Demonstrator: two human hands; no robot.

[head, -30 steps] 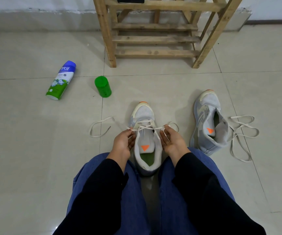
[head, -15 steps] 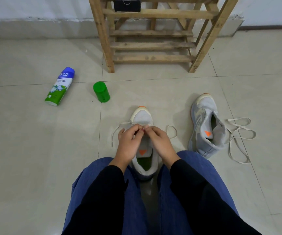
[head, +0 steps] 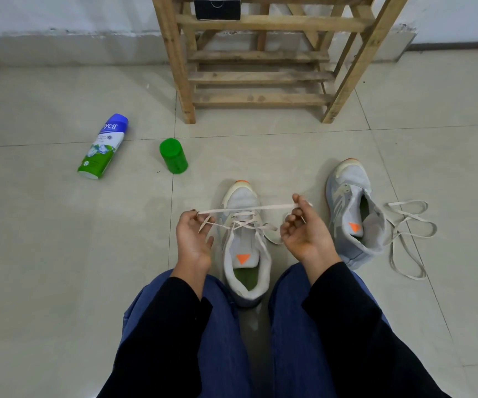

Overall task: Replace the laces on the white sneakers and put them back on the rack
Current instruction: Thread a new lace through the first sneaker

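The rack (head: pixel 260 97) runs off the top edge, same for the dark box (head: pixel 217 8) on it. On the spray can (head: pixel 102 145) the small print's too tiny to read, and the brand name's start curves out of sight.

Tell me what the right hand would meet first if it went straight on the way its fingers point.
Probably nothing near: beyond the right hand, pinching the flat beige lace, lies bare tiled floor, then the lowest slat of the wooden rack. Depth is unclear.

One wide-angle head-worn camera looks forward and down, close over the tiled floor (head: pixel 45 268). The wooden shoe rack (head: pixel 260 77) sits at the far top edge.
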